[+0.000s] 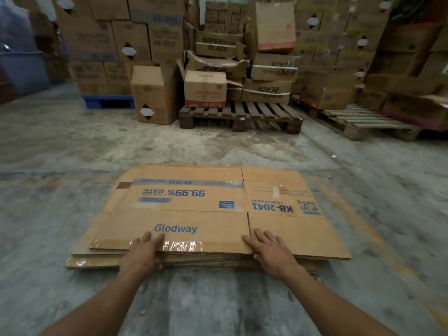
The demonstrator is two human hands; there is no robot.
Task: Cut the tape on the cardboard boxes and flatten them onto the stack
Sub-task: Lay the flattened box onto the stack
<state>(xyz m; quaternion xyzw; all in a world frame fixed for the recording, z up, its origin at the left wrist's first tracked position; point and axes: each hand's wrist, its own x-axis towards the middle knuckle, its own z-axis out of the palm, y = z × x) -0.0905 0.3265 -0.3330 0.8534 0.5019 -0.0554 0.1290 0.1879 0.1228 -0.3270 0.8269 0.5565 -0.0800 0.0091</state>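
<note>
A flattened brown cardboard box (208, 209) with blue print "Glodway" and "KB-2041" lies on top of a low stack of flattened boxes (97, 259) on the concrete floor. Clear tape shines along its near edge. My left hand (143, 253) rests on that near edge, fingers on top and thumb at the stack's side. Flat on the same edge, further right, lies my right hand (269, 251) with its fingers spread. Neither hand holds a tool, and no cutter is in sight.
Behind the stack, a wooden pallet (240, 115) carries assembled and crumpled boxes. An upright box (152, 93) stands on the floor beside it. A blue pallet (109, 101) lies at the left and another wooden pallet (363, 122) at the right. Tall walls of boxes fill the background.
</note>
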